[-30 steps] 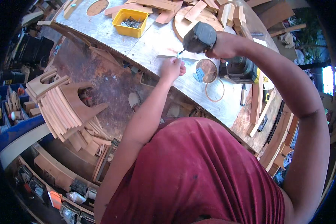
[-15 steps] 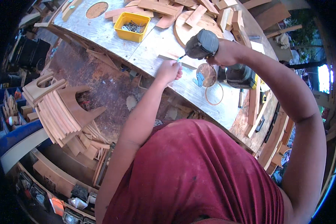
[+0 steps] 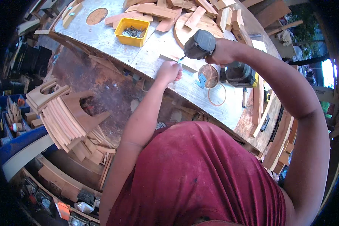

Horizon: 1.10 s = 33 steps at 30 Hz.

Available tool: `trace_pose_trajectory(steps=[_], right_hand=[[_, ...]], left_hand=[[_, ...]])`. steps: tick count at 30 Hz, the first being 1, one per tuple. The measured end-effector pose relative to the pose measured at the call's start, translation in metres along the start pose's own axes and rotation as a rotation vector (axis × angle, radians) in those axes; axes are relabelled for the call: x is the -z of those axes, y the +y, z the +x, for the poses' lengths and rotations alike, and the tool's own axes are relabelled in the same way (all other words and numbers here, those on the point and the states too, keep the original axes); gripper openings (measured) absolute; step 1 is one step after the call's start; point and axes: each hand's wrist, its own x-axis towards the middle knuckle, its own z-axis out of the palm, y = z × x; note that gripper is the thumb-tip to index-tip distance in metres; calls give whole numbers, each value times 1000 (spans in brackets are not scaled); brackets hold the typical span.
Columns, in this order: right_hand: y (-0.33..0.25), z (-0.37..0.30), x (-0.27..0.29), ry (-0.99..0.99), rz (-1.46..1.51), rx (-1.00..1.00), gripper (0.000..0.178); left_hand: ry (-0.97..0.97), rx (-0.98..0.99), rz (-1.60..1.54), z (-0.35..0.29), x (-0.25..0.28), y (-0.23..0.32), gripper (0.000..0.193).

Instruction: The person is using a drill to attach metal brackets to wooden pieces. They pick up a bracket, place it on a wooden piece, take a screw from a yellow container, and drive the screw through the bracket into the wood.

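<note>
Right hand (image 3: 223, 52) wrapped around grey power drill (image 3: 199, 44), arm bent out high, bit angled down-left at wood strip (image 3: 179, 62) on workbench (image 3: 101, 35), left hand (image 3: 169, 71) pinched closed beside bit tip, pinched item too small to identify, fingers partly hidden

no signs or screens show, and no labels can be made out. the one container that passes for a package is a small yellow plastic bin (image 3: 132, 32), rectangular and open-topped, standing on the grey bench top (image 3: 98, 35) toward its far left part, just beside loose wooden offcuts (image 3: 154, 11). it holds a heap of small metal screws (image 3: 132, 31). it stands well apart from both hands, to their left.
</note>
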Motion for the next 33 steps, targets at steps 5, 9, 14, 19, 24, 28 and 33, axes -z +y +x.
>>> trace_pose_trajectory(steps=[5, 9, 14, 19, 24, 28, 33], right_hand=[[2, -1, -2, 73, 67, 40, 21], [2, 6, -2, 27, 81, 37, 21], [-1, 6, -1, 0, 104, -17, 23], [3, 1, -8, 105, 48, 176, 22], [8, 6, -10, 51, 88, 61, 24], [11, 8, -15, 182, 11, 224, 26], [8, 7, -9, 52, 55, 25, 28]], left_hand=[[-26, 12, 35, 0, 6, 5, 23], [-39, 17, 64, 2, 15, 7, 25], [-157, 34, 167, 13, 31, 15, 25], [-184, 32, 219, 19, 33, 15, 26], [-117, 0, 277, 19, 28, 12, 25], [-141, -16, 254, 20, 31, 14, 24], [-185, -7, 247, 23, 35, 15, 25]])
